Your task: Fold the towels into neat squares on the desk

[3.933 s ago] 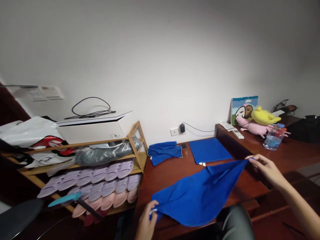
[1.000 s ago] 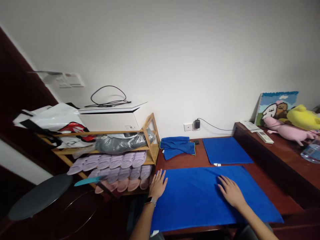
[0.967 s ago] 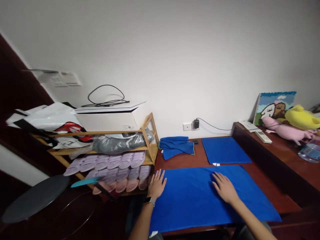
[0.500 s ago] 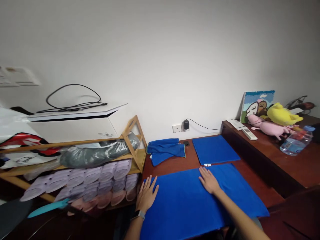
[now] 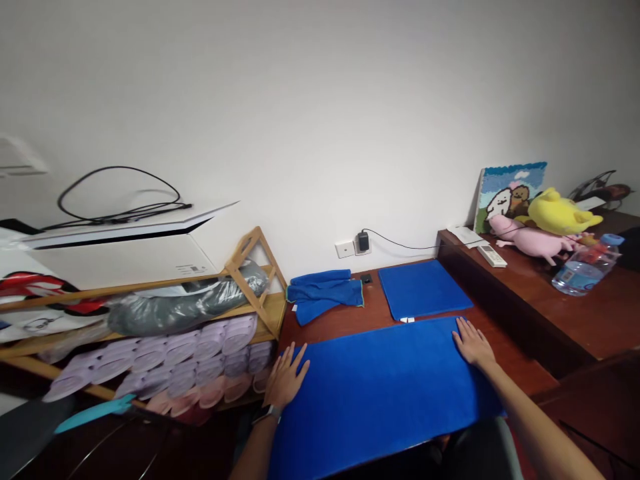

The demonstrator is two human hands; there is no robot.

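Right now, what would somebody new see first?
Probably the big blue cloth spread flat at the front of the desk, with the left hand and right hand on it. Next, maybe the yellow toy lying on the pink toy, over on the right.

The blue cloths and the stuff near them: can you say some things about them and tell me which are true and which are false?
1. The right hand is on the big cloth. True.
2. The yellow toy is under the pink toy. False: it is on top.
3. The crumpled cloth is left of the small flat cloth. True.
4. The bottle has tipped over. False: it stands upright.
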